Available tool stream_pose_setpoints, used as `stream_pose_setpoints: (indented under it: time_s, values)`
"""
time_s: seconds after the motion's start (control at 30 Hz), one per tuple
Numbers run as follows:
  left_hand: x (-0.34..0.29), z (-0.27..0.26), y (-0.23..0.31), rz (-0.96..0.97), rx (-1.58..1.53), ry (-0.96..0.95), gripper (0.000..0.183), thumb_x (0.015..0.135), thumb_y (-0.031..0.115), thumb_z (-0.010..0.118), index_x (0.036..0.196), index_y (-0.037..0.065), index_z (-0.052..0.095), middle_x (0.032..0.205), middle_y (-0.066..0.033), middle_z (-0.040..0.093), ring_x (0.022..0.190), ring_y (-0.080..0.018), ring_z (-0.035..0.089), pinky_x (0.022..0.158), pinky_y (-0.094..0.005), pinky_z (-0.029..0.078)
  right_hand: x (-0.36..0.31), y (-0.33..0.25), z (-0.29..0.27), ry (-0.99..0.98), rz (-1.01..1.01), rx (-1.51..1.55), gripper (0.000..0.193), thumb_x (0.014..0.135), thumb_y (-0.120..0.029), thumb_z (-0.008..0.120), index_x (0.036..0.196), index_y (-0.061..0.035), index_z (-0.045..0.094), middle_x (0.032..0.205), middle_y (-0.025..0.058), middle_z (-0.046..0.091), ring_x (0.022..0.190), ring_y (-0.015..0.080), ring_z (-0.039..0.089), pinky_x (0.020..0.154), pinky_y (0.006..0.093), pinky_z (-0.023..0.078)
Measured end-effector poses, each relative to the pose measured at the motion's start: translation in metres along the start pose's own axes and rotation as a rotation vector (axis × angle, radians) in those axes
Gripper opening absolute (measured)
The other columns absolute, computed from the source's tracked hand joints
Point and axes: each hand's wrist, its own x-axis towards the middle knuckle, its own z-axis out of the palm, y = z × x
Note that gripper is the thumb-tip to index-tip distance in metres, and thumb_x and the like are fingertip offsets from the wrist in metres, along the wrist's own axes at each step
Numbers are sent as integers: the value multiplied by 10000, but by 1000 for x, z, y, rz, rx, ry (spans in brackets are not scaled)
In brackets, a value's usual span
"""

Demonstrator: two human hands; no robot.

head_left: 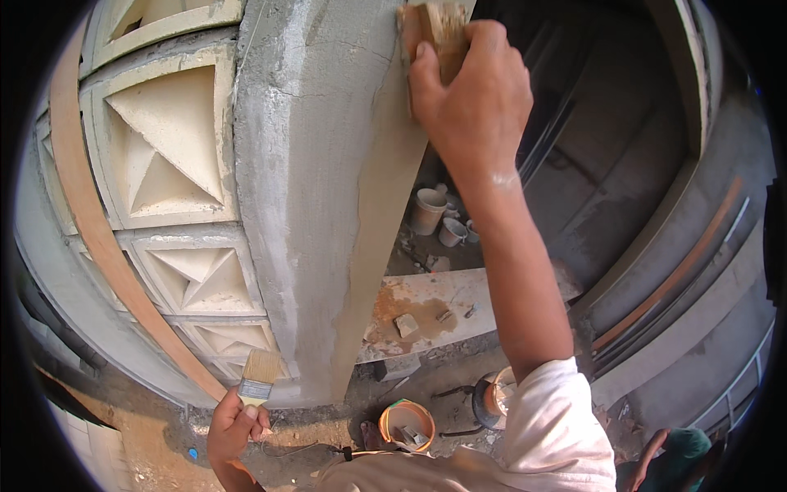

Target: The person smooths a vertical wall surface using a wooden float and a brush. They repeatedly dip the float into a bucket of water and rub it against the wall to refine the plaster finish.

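One paintbrush (260,375) shows lower left, one wooden block (445,31) upper middle, two buckets (416,415) lower middle, at least three pale pails (428,213) near the centre.

Nothing legible anywhere: no word, number or sign to call! Down at half past seven, the flat paintbrush with pale bristles, silvery metal band and yellowish handle (260,379): that band may carry a mark, but it's too small to tell. Over to six o'clock, the round orange plastic bucket (425,420) offers no readable print; nor, near centre toward one o'clock, does the off-white cylindrical pail (428,213).
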Motion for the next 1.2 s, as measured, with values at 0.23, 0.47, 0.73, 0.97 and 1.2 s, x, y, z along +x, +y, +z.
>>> stream_pose_setpoints:
  time_s: [0.23, 0.47, 0.73, 0.97, 1.2]
  values:
    - [5, -13, 8, 12, 9, -52, 320, 1055, 200, 538, 1301, -4, 532, 810, -74, 635, 546, -66, 484, 516, -202, 400, -211, -49, -90, -364, 109, 238, 406, 741, -118, 815, 1050, 11, 586, 900, 156, 589, 775, 320, 551, 689, 426, 395]
    - [19, -1, 24, 135, 3, -98, 377, 1037, 292, 597, 1265, -4, 545, 772, -73, 630, 531, -64, 468, 502, -200, 385, 99, 19, -55, 106, 30, -149, 371, 922, -301, 684, 1028, 47, 612, 966, 264, 699, 927, 434, 681, 855, 495, 518]
    - [-4, -30, 6, 174, -4, 100, 406, 1036, 332, 580, 1253, -8, 539, 705, -47, 596, 481, -62, 457, 444, -204, 356, -232, -60, -59, -353, 296, 113, 364, 789, -130, 794, 1023, 20, 559, 884, 195, 577, 801, 396, 582, 729, 482, 469]
    - [-7, -37, 15, 189, 54, 100, 403, 1041, 333, 571, 1252, -7, 529, 715, -50, 600, 488, -64, 468, 450, -207, 370, -106, -42, -51, -82, 163, 135, 402, 779, -167, 800, 1092, -10, 604, 920, 155, 611, 805, 336, 564, 739, 436, 418]
    - [10, -22, 22, 247, 54, -9, 482, 1035, 393, 579, 1286, -15, 524, 716, -59, 604, 478, -71, 468, 442, -207, 372, 92, 18, -38, -81, 88, -235, 345, 919, -277, 674, 994, 57, 627, 978, 272, 698, 973, 444, 671, 874, 492, 519]
